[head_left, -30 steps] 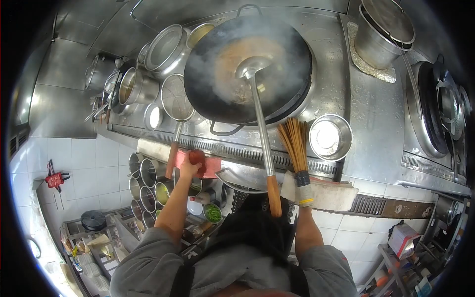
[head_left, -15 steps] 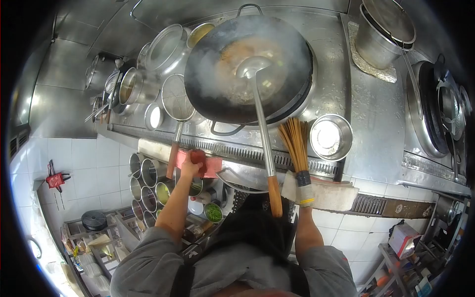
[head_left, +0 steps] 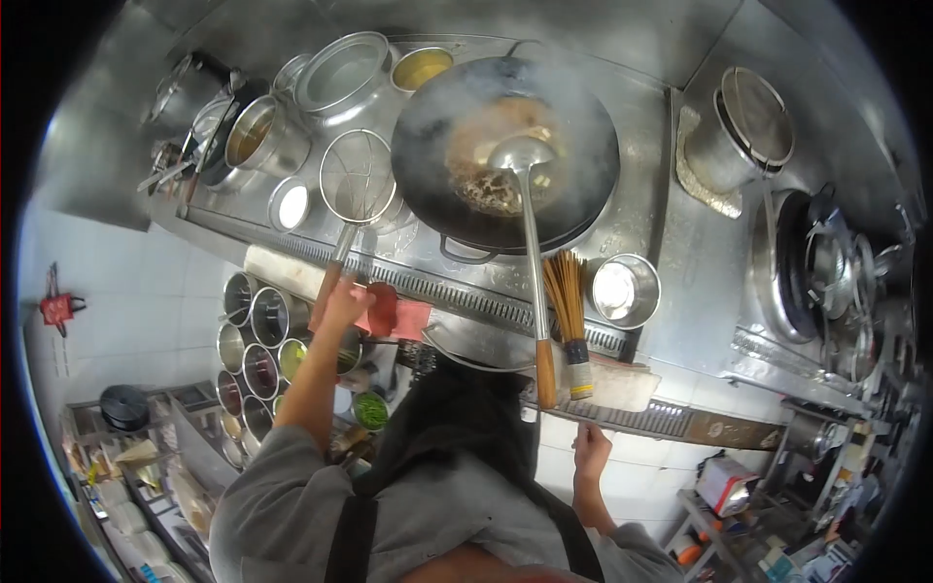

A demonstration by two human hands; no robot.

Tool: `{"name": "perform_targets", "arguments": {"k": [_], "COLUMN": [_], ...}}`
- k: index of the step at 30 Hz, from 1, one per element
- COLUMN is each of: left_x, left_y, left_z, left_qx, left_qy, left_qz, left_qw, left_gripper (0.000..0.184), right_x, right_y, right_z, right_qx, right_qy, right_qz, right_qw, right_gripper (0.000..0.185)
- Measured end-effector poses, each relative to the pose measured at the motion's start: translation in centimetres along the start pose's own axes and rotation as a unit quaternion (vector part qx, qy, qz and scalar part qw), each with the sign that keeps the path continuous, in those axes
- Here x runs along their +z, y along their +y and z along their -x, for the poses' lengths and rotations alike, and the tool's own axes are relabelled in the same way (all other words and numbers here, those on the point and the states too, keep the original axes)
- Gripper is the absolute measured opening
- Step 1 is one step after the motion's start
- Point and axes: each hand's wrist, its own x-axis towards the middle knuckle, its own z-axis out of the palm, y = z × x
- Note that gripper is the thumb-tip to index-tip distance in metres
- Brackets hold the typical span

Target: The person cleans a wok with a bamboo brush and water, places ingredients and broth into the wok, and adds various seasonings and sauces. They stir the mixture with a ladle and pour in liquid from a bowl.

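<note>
My left hand (head_left: 345, 301) is closed around the wooden handle of a wire strainer (head_left: 358, 180), beside a dark red pad (head_left: 382, 309) on a pink cloth (head_left: 412, 319). My right hand (head_left: 590, 452) is curled shut below the counter edge, and nothing shows in it. A steaming black wok (head_left: 418, 175) holds brown food. The bowl of a long ladle (head_left: 533, 257) lies in it, and its wooden handle reaches past the counter's front. Right of the ladle, a bamboo brush (head_left: 569, 311) stands near a metal pot (head_left: 625, 291); neither hand touches it.
Metal pots and bowls (head_left: 340, 73) line the back left. Ingredient containers (head_left: 277, 316) and a bowl of chopped greens (head_left: 370, 411) sit lower left. A tall covered pot (head_left: 739, 131) and a second wok (head_left: 777, 267) are on the right. A folded cloth (head_left: 622, 386) drapes the front edge.
My left hand has left the red pad and moved left onto the strainer handle. My right hand has dropped away from the brush base, lower down. The whole view has turned and shifted.
</note>
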Motion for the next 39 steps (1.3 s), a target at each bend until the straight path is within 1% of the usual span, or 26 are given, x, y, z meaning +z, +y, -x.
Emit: {"name": "perform_targets", "arguments": {"k": [2,3,5,6,7,8,11,12,15,16,18,20,21,22,23,25,26,28,30,31,32,34,36,37,38,39], "left_x": [-3.0,-3.4,-3.8,-4.5,-5.9,-7.0,-7.3,-7.3,-6.1,-8.0,-8.3,-7.7,-7.5,-7.1,-6.6,-8.8,-10.0,-11.5,-11.7,-13.5,-15.5,-17.8,-19.2,-20.9,-21.5,-22.0], "left_y": [-0.2,-1.9,-6.4,-8.8,-9.1,-8.9,-13.7,-14.9,-20.6,-18.7,-19.7,-21.2,-20.5,-22.2,-24.1,-22.8,-21.7,-20.7,-21.6,-19.7,-17.4,-13.9,-12.3,-10.1,-8.8,-7.7], "left_z": [-1.7,-3.2,-8.2,-10.7,-11.5,-12.3,-17.6,-19.0,-23.3,-23.1,-24.6,-25.9,-26.3,-27.7,-28.3,-27.4,-26.7,-26.4,-27.4,-27.0,-26.4,-26.4,-28.3,-28.3,-29.2,-30.4], "left_qx": [-0.008,-0.016,-0.026,-0.034,-0.083,-0.132,-0.239,-0.257,-0.228,-0.311,-0.309,-0.306,-0.336,-0.333,-0.33,-0.303,-0.302,-0.262,-0.215,-0.203,-0.189,-0.165,-0.128,-0.124,-0.119,-0.105], "left_qy": [0.009,0.039,0.092,0.116,0.112,0.111,0.113,0.117,0.128,0.146,0.133,0.186,0.282,0.28,0.271,0.227,0.225,0.22,0.208,0.183,0.157,0.157,0.12,0.105,0.107,0.112], "left_qz": [0.053,0.113,0.141,0.108,0.197,0.284,0.565,0.599,0.472,0.657,0.644,0.606,0.551,0.553,0.471,0.359,0.36,0.35,0.329,0.347,0.365,0.393,0.437,0.434,0.435,0.465], "left_qw": [0.999,0.993,0.985,0.987,0.971,0.943,0.781,0.749,0.842,0.671,0.687,0.711,0.71,0.71,0.772,0.853,0.854,0.872,0.896,0.897,0.898,0.891,0.882,0.886,0.886,0.872], "left_gripper": [0.071,0.069,0.064,0.061,0.055,0.048,0.039,0.036,0.026,0.028,0.028,0.029,0.034,0.034,0.04,0.053,0.053,0.053,0.051,0.049,0.048,0.048,0.05,0.052,0.052,0.05], "right_x": [-2.8,-3.1,-2.9,-1.8,-0.3,1.8,5.6,6.1,7.1,8.6,11.4,13.6,14.7,15.5,15.5,13.1,11.9,11.2,11.1,12.1,13.3,15.5,15.6,15.0,14.6,13.6], "right_y": [-7.4,-10.4,-19.2,-22.5,-25.2,-27.2,-30.7,-27.8,-28.8,-31.3,-34.8,-35.4,-36.4,-37.2,-36.7,-36.6,-37.0,-37.9,-38.0,-40.9,-40.5,-38.7,-38.9,-39.0,-38.7,-38.0], "right_z": [1.4,1.4,0.8,0.1,-0.3,-0.8,-0.4,-2.2,-1.9,-1.1,-0.3,-1.6,-1.9,-2.3,-2.3,-1.6,-1.1,-0.4,-0.4,0.1,-0.5,-2.1,-2.2,-1.6,-1.0,-0.7], "right_qx": [0.004,-0.046,-0.262,-0.337,-0.352,-0.357,-0.203,-0.246,-0.217,-0.217,-0.154,-0.101,-0.095,-0.09,-0.064,-0.004,0.052,0.031,-0.056,-0.046,-0.043,-0.134,-0.119,-0.069,-0.018,0.025], "right_qy": [0.056,0.091,0.129,0.092,0.045,0.023,-0.056,-0.004,0.022,0.021,0.031,0.031,0.002,-0.026,-0.053,-0.09,-0.13,-0.138,-0.089,-0.045,-0.043,0.061,0.025,-0.05,-0.123,-0.131], "right_qz": [-0.074,-0.127,-0.01,0.036,0.109,0.17,0.238,0.309,0.196,0.2,0.182,0.171,0.107,0.04,-0.081,-0.14,-0.201,-0.202,-0.052,0.117,0.114,0.222,0.179,-0.005,-0.19,-0.217], "right_qw": [0.996,0.987,0.956,0.936,0.929,0.918,0.948,0.919,0.956,0.955,0.971,0.98,0.99,0.995,0.993,0.986,0.97,0.969,0.993,0.991,0.992,0.964,0.976,0.996,0.974,0.967], "right_gripper": [0.018,0.017,0.018,0.03,0.045,0.055,0.061,0.059,0.057,0.057,0.056,0.051,0.048,0.046,0.043,0.046,0.049,0.042,0.039,0.042,0.042,0.043,0.042,0.043,0.044,0.043]}}
